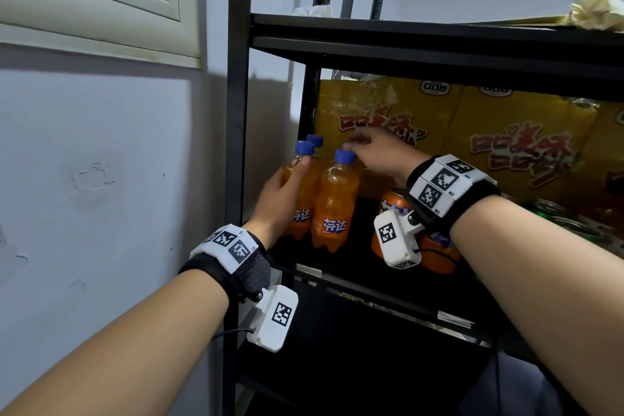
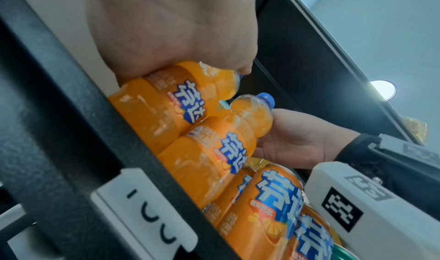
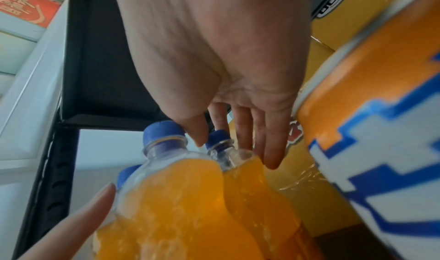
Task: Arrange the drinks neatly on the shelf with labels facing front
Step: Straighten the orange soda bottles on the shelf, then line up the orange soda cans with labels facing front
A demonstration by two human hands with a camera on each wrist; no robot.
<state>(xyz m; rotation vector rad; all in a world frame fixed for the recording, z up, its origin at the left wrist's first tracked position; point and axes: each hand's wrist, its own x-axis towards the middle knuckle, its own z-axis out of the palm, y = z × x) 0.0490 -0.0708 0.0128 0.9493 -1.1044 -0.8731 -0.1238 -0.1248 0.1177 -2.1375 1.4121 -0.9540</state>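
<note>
Orange soda bottles (blue-capped) fill shelf.

The right hand hides the rear bottle's cap; its wrist camera covers the orange cans.

Clear, glossy plastic bottles of orange drink, capped in matt blue plastic and wrapped in shiny printed labels, stand on a shelf of black metal with a fine, grainy matt finish. Beside them, orange cans show a smooth metallic sheen. Yellow cartons behind are wrapped in crinkled, glossy clear film. A white plastic tag holder clips to the shelf edge. Black cloth straps carry matt white plastic housings. The wall paint is rough and flaking.
</note>
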